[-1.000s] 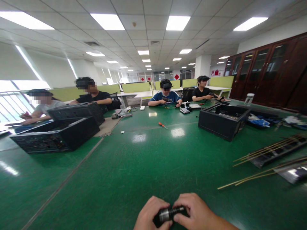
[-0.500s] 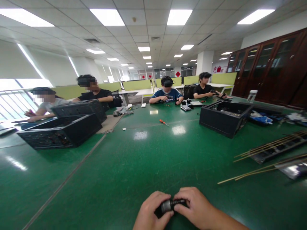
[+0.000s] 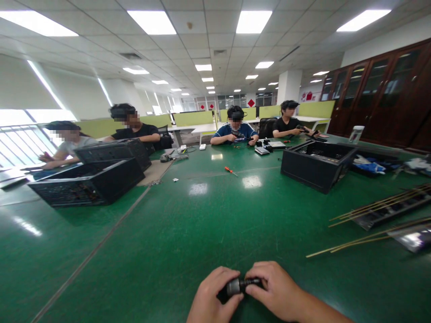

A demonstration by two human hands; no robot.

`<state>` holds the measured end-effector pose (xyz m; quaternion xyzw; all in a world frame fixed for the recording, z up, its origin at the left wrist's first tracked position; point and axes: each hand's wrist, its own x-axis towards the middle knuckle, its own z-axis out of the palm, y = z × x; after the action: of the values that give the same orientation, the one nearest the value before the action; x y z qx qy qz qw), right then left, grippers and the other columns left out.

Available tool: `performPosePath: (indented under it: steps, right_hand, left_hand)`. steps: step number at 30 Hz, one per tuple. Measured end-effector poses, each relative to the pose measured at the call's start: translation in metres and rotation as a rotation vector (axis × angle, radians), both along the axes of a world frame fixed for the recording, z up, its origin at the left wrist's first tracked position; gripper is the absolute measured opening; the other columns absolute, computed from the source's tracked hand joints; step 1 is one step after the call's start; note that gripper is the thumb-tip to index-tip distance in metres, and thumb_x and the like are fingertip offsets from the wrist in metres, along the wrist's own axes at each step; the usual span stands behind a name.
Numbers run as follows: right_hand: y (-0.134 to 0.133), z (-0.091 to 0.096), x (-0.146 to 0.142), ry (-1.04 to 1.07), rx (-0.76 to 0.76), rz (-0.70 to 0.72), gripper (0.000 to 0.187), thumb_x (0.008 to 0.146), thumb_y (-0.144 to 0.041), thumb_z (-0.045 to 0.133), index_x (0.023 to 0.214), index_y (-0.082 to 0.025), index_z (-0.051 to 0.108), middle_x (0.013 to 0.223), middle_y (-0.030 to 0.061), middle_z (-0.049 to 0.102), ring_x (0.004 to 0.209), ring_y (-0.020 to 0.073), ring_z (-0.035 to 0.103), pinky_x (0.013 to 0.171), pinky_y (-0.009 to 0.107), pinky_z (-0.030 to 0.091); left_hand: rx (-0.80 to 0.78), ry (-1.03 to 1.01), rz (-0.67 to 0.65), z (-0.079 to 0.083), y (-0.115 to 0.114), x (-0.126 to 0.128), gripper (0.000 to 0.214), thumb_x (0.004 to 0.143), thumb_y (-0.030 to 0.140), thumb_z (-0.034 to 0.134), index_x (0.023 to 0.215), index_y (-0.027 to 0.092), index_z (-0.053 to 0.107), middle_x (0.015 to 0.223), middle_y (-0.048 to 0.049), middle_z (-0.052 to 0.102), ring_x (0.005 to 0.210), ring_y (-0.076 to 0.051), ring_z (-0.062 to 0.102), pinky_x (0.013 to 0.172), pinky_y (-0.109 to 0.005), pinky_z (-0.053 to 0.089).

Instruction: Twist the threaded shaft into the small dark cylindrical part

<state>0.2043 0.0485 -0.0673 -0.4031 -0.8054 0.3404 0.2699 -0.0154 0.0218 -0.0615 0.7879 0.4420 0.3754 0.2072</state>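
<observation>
Close to me, just above the green tabletop, a black cylindrical tool (image 3: 233, 287) with a grey collar lies sideways between my hands. It resembles the chuck end of a drill, but most of its body is hidden. My left hand (image 3: 213, 296) wraps around the thicker left part, thumb below and fingers above. On the other side my right hand (image 3: 274, 287) is closed on the narrow right end, thumb and fingers pinching it. That tip is partly covered by the fingers.
Farther along the green table (image 3: 188, 224) lies an orange screwdriver (image 3: 230, 171). A black computer case (image 3: 311, 168) stands right, another (image 3: 90, 186) left. Thin sticks (image 3: 357, 242) lie at right. Several co-workers sit around the far side, one (image 3: 235, 132) facing me with a dark tool.
My hands keep nearly the same grip on the black tool, with only slight finger movement. The view has shifted a little. At far left, a co-worker's hand has moved slightly.
</observation>
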Motion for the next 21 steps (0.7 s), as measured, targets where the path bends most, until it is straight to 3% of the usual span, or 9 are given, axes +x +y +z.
performPosePath:
  steps: [21]
  right_hand:
    - [-0.0002,-0.0044,0.001,0.044,0.016,-0.013,0.009,0.085,-0.024,0.069,0.088,-0.02,0.076,0.075,0.0,0.069,0.07,0.0147,0.059,0.068,0.023,0.039]
  left_hand:
    - [0.057,0.005,-0.003,-0.0007,0.0006,-0.0016,0.041,0.075,0.007,0.078,0.109,0.027,0.07,0.093,-0.0007,0.075,0.084,-0.017,0.072,0.079,-0.024,0.057]
